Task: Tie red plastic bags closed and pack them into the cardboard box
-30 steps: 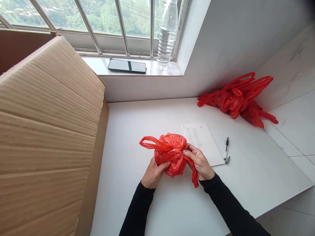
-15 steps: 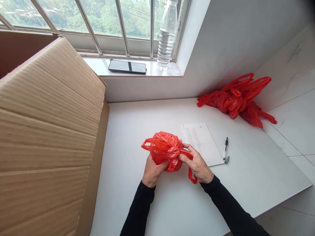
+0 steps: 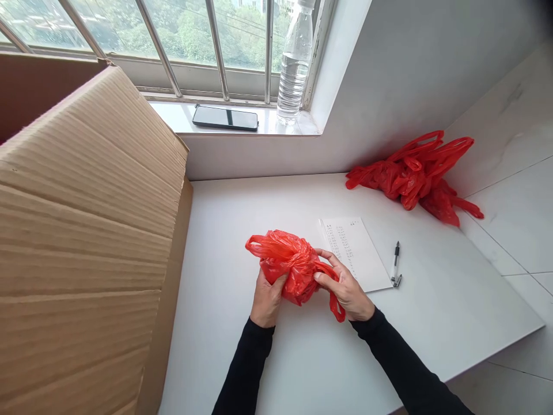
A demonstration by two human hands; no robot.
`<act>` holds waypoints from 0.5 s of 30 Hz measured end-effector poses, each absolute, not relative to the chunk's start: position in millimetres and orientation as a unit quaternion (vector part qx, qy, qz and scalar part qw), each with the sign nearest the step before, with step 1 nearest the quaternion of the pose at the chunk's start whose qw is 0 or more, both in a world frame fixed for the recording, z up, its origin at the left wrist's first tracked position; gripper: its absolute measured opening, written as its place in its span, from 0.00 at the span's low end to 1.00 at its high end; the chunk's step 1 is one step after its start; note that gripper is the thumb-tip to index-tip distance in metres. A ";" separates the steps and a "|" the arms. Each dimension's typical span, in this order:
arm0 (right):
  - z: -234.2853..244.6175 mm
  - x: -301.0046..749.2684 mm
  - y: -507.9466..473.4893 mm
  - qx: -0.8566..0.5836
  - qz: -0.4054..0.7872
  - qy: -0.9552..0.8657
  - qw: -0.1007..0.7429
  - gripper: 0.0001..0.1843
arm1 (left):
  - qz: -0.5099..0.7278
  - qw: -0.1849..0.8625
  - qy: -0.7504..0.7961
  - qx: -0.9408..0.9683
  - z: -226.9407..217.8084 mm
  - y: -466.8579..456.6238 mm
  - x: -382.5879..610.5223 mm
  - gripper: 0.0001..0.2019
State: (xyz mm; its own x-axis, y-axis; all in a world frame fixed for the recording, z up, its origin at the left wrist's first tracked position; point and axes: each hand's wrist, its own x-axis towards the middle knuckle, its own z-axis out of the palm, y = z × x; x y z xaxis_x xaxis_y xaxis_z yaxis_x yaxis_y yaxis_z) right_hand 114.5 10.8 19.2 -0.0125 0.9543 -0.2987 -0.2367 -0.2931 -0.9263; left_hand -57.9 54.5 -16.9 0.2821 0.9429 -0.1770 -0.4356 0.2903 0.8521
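A bunched red plastic bag [image 3: 291, 265] is held between my two hands above the white table [image 3: 224, 230]. My left hand [image 3: 266, 300] grips it from the lower left, thumb on the front and the other fingers hidden behind or under it. From the right, my right hand [image 3: 343, 285] pinches the bag's side between thumb and fingers. One handle loop sticks out to the upper left, and another hangs down beside my right palm. What is inside the bag, if anything, is hidden.
A large open cardboard box [image 3: 90, 230] fills the left side. Just beyond my right hand lie a notebook [image 3: 367, 259] and a pen [image 3: 396, 262]. More red bags [image 3: 410, 173] are heaped at the back right. A phone [image 3: 224, 118] and water bottle [image 3: 294, 75] occupy the sill.
The red bag has turned slightly in my hands, and its left handle now looks bulkier and more flattened. Both hands stay on it in nearly the same place.
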 end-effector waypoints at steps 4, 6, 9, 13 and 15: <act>22.8 111.7 13.5 -0.506 0.623 -0.347 0.486 0.24 | 0.451 0.759 0.296 0.364 -15.5 55.9 -63.0 0.33; 25.6 109.3 13.5 -0.490 0.645 -0.338 0.479 0.20 | 0.459 0.752 0.301 0.364 -12.8 55.4 -64.2 0.35; 26.2 106.7 13.3 -0.490 0.657 -0.327 0.471 0.18 | 0.458 0.748 0.316 0.363 -9.3 53.5 -64.2 0.37; 20.9 106.8 14.8 -0.501 0.645 -0.301 0.493 0.19 | 0.464 0.734 0.340 0.361 -11.8 52.9 -61.9 0.34; 19.9 107.0 15.7 -0.488 0.643 -0.291 0.514 0.18 | 0.467 0.732 0.354 0.348 -14.6 53.9 -60.6 0.30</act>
